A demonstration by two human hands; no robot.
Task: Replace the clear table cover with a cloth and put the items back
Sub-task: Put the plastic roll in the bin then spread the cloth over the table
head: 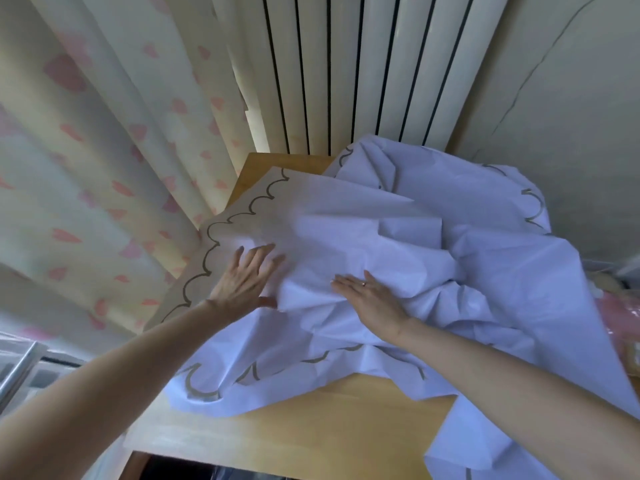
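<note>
Cloth (398, 237), pale and white with a grey scalloped trim (207, 233), lies crumpled in a loose heap across the wooden bench (311, 427), bunched into folds over the middle and far right. The left hand (247, 278) lies flat on the cloth near its left side, fingers straight and spread, thumb at the edge of a raised fold. The right hand (370, 299) rests palm down on the heap just beside it, fingers straight and pressed together, a ring (363, 283) on one finger. The two hands are near each other but apart.

Bare wood shows as a broad strip along the near edge of the bench and as a small patch at the far left corner. On the left, a flat scalloped corner of the cloth reaches out past the bench edge toward the curtain. On the right, the cloth spills over the near right corner and hangs down.

A cream curtain (104, 150) printed with pink shapes hangs close along the left side. A white ribbed radiator (346, 71) stands right behind the far edge, and a pale wall (554, 98) with a thin crack closes the right. Something pink (623, 317) sits at the right margin, too blurred to identify.
</note>
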